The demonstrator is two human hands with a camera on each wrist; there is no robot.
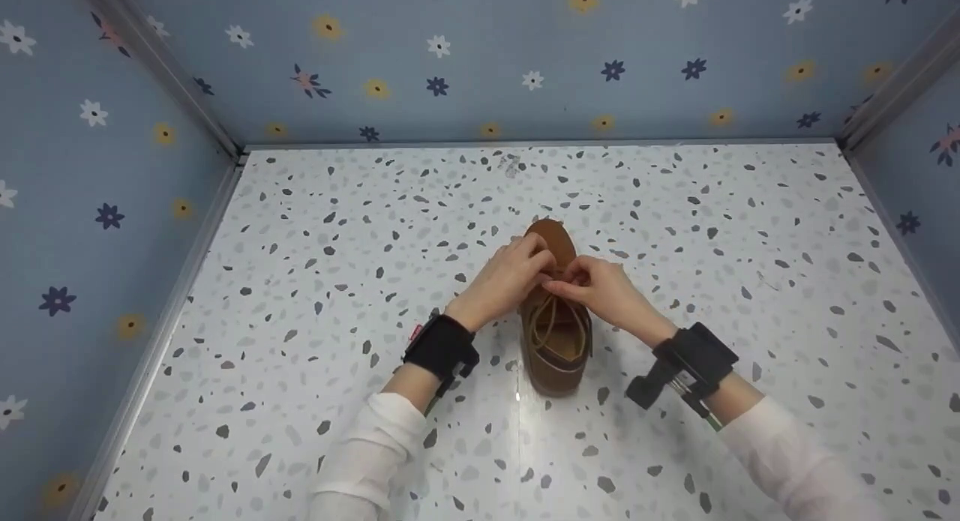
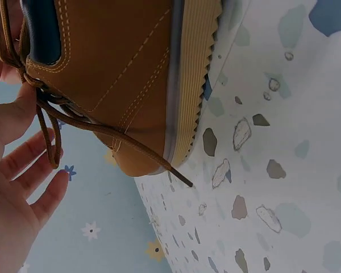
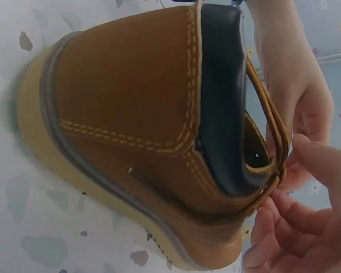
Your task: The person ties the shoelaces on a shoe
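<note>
A brown leather shoe (image 1: pixel 555 382) with a dark padded collar (image 3: pixel 221 96) stands upright, toe pointing away from me. Its brown shoelace (image 2: pixel 125 139) is gathered at a knot over the tongue. One long loop (image 3: pixel 273 116) hangs back over the shoe opening, and a smaller loop (image 2: pixel 57 151) sticks out by my left fingers. My left hand (image 1: pixel 514 273) holds the lace at the knot with the thumb, its other fingers spread in the left wrist view. From the other side, my right hand (image 1: pixel 611 290) pinches the lace at the knot. The fingertips partly hide the knot.
The shoe is on a white speckled surface (image 1: pixel 360 266). Blue flowered panels (image 1: pixel 480 64) close it off at the back, left and right. Black straps with wrist cameras (image 1: pixel 442 346) are worn on both wrists.
</note>
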